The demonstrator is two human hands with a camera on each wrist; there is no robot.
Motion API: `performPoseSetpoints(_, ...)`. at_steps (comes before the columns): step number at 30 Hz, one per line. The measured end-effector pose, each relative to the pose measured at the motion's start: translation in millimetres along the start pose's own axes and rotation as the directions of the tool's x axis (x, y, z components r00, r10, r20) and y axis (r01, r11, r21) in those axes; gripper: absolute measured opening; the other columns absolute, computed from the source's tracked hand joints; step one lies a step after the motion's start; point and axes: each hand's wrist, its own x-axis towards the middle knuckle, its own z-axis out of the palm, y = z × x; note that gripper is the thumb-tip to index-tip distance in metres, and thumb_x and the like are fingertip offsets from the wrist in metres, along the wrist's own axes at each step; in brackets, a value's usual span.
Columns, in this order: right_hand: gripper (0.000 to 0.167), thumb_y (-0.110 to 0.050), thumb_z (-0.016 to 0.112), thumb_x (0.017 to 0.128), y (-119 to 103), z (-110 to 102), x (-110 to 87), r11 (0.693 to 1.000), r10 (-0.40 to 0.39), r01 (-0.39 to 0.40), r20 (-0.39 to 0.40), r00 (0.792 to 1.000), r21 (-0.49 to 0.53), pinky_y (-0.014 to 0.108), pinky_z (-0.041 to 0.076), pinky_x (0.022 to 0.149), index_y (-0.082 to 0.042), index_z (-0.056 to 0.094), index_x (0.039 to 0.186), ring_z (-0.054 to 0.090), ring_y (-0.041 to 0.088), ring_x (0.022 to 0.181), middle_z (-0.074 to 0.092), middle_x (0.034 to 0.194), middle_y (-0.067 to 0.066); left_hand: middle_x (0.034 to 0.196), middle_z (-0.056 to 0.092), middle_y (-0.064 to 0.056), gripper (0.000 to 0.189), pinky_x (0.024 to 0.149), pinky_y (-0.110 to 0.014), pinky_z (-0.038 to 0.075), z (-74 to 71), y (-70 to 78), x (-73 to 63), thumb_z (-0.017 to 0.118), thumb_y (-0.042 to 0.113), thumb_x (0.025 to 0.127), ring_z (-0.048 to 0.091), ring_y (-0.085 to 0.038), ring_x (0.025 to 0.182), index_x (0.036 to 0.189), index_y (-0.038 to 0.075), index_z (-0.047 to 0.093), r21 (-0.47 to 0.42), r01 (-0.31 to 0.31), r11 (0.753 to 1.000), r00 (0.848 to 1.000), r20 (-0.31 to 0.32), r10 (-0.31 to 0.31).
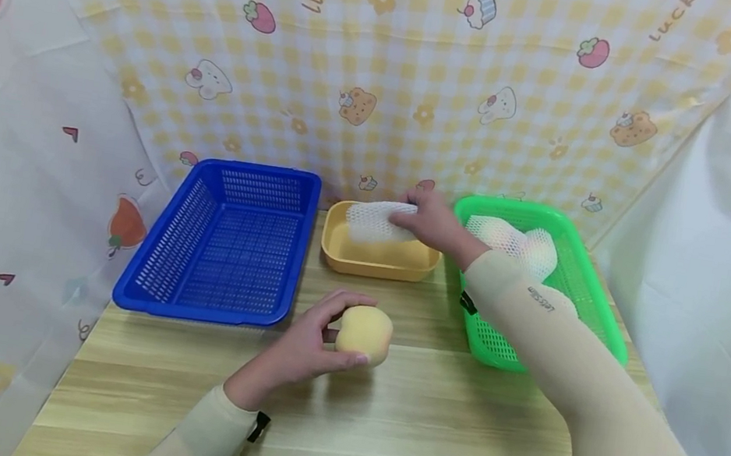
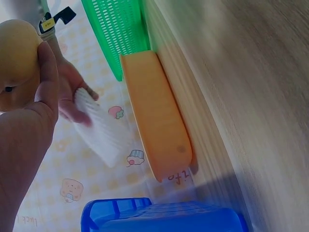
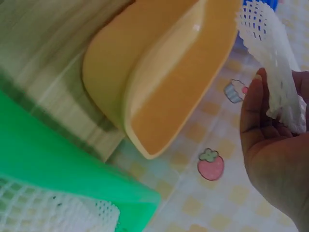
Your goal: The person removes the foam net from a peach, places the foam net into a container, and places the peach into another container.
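Note:
A round, pale yellow peach-like fruit [image 1: 364, 334] is held in my left hand [image 1: 314, 335], thumb and fingers around its side, over the front middle of the table. My right hand [image 1: 435, 224] pinches a white foam net sleeve [image 1: 377, 220] above the yellow-orange bin [image 1: 376, 270]. In the right wrist view the sleeve [image 3: 277, 63] looks flattened, with no fruit showing in it. The left wrist view shows the fruit [image 2: 18, 53] close up, and the sleeve [image 2: 102, 130] hanging from the right hand beyond it.
At the left stands a blue basket [image 1: 221, 314] with nothing visible in it. A green basket [image 1: 597, 310] on the right holds several net-wrapped fruits [image 1: 506, 237], partly hidden by my right forearm. A patterned cloth [image 1: 405, 60] hangs behind the table.

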Motion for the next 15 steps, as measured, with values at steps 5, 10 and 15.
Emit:
performPoseSetpoints(5, 0.025, -0.022, 0.080, 0.102, 9, 9, 3.7, 0.999, 0.051, -0.051, 0.051, 0.997, -0.013, 0.034, 0.048, 0.072, -0.008, 0.064, 0.090, 0.054, 0.021, 0.077, 0.060, 0.083, 0.004, 0.149, 0.058, -0.007, 0.070, 0.097, -0.040, 0.064, 2.0, 0.0, -0.3, 0.092, 0.010, 0.090, 0.063, -0.032, 0.124, 0.153, 0.015, 0.061, 0.007, 0.002, 1.000, 1.000, 0.006, -0.002)
performPoseSetpoints(10, 0.025, -0.018, 0.079, 0.101, 13, 16, 7.3, 0.996, 0.090, -0.087, 0.065, 0.994, -0.036, 0.034, 0.048, 0.071, -0.007, 0.063, 0.087, 0.054, 0.021, 0.075, 0.061, 0.081, 0.005, 0.150, 0.056, -0.007, 0.071, 0.097, -0.039, 0.064, 2.3, 1.1, -1.2, 0.092, 0.012, 0.091, 0.062, -0.031, 0.125, 0.155, 0.014, 0.060, 0.014, 0.008, 1.000, 1.000, 0.017, -0.008)
performPoseSetpoints(15, 0.020, -0.018, 0.080, 0.100, 11, 24, 8.7, 0.991, 0.134, -0.132, 0.079, 0.988, -0.039, 0.032, 0.050, 0.070, -0.002, 0.070, 0.094, 0.058, 0.021, 0.077, 0.068, 0.086, 0.008, 0.151, 0.056, -0.007, 0.072, 0.098, -0.041, 0.063, 1.1, 2.6, -2.9, 0.092, 0.012, 0.090, 0.062, -0.031, 0.125, 0.155, 0.013, 0.060, 0.018, 0.016, 1.000, 1.000, 0.009, -0.016)
